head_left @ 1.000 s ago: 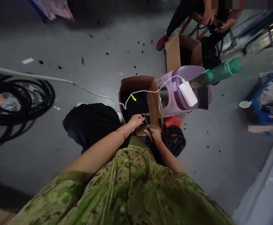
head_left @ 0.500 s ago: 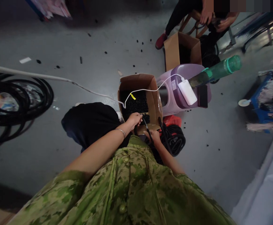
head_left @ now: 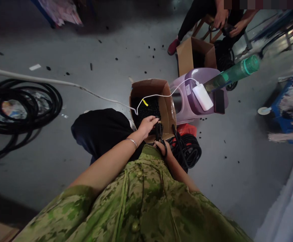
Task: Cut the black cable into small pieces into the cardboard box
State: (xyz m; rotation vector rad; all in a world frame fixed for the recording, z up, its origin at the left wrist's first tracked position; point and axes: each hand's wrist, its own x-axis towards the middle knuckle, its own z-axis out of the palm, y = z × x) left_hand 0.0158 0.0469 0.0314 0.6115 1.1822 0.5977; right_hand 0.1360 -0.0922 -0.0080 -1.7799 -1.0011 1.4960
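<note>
My left hand (head_left: 148, 125) is closed in a pinch over a cardboard box (head_left: 166, 111), its fingertips on the end of a black rubber strip (head_left: 157, 129). My right hand (head_left: 164, 149) sits just below, at the near edge of the box, wrapped round the black handles of a pair of scissors (head_left: 164, 148). The scissor blades point up toward the left fingertips and are hard to separate from the dark strip. Many small black cut pieces (head_left: 148, 109) lie inside the box. A white cable (head_left: 158, 95) with a yellow tag (head_left: 145, 102) crosses above it.
Right of the box, a purple plastic stool (head_left: 184, 111) carries a white power bank (head_left: 203, 97) and a green bottle (head_left: 239, 72). Black hose coils (head_left: 190, 153) lie beside it, more coils (head_left: 22, 124) at left. Another person's hands (head_left: 222, 18) work behind a second box (head_left: 185, 55).
The scissors have turned more upright, with their handle loop now showing at my right hand. My left fingers have risen slightly. The whole view has shifted a little.
</note>
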